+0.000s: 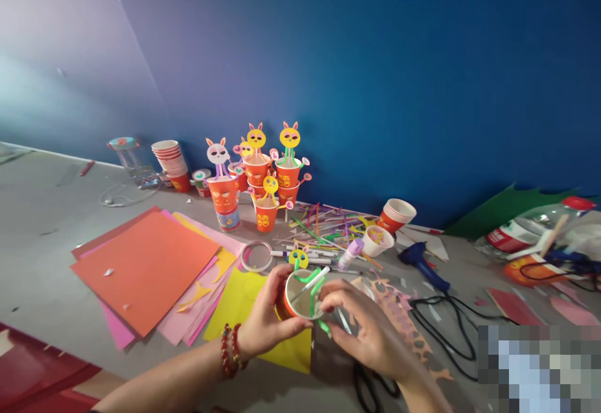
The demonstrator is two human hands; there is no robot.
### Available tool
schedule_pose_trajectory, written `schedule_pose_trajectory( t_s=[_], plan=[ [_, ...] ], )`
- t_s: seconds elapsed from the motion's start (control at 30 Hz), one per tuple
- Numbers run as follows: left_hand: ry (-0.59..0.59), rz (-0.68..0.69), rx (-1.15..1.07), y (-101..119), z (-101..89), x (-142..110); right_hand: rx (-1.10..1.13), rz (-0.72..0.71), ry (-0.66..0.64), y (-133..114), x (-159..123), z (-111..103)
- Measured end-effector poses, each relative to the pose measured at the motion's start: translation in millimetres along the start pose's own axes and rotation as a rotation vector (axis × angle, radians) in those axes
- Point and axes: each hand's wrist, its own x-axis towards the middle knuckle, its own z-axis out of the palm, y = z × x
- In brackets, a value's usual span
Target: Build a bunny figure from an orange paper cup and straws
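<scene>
Head view: one red paper cup (pixel 300 306), near side, above tabletop (pixel 42 244), held in left hand (pixel 265 322); right hand (pixel 364 325) at its right rim, fingers curled by green pipe cleaner (pixel 312 300), grip unclear; orange sheet (pixel 150 263), left.

Grey desk (pixel 42 213): coloured sheets (pixel 145 269) left of centre. Near back edge: paper cups (pixel 266 219), pipe cleaners (pixel 323 224). Glue gun (pixel 434 275) toward right.

Pretty clearly a craft corner, set up on a grey table (pixel 42 213) along a blue wall (pixel 399 75). Coloured paper (pixel 150 263) is piled left, pipe cleaners (pixel 319 222) are strewn on the far side, eared cup figures (pixel 266 216) are grouped there too, and a corded glue gun (pixel 417 256) is parked right.
</scene>
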Motion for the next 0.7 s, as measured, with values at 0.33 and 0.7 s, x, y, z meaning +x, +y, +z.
schedule_pose_trajectory(
  t_s=[0.33,0.7],
  plan=[
    [-0.044,-0.019,0.012,-1,-2.4,-1,0.041,-0.054,-0.017,6,2,8],
    [-0.033,0.003,0.044,2,-3.5,0,0.135,0.025,0.036,8,1,12]
  ],
)
